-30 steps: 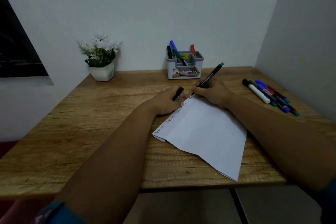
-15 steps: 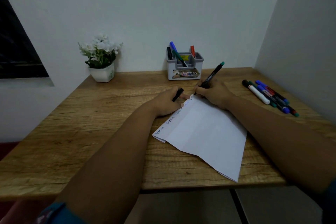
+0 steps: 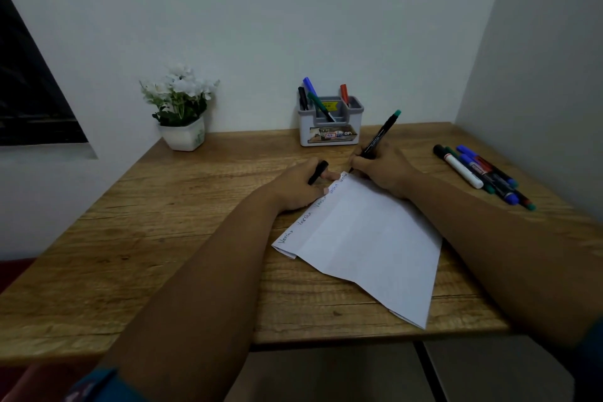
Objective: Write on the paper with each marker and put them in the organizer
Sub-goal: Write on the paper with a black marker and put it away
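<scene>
The marker (image 3: pixel 380 135) tip is hidden under the right hand (image 3: pixel 381 173). The cap (image 3: pixel 318 172) is half buried in the left hand (image 3: pixel 298 186), whose fingers cover part of the writing along the paper (image 3: pixel 365 238) edge. Both sleeves run off the bottom edge.

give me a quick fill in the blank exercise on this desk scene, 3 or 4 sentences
1. The right hand writes on the paper with a marker whose end is ____ in colour.
2. The left hand holds the marker's black ____.
3. The organizer stands against the back ____.
4. The flower pot holds ____ flowers.

Missing words: green; cap; wall; white
</scene>
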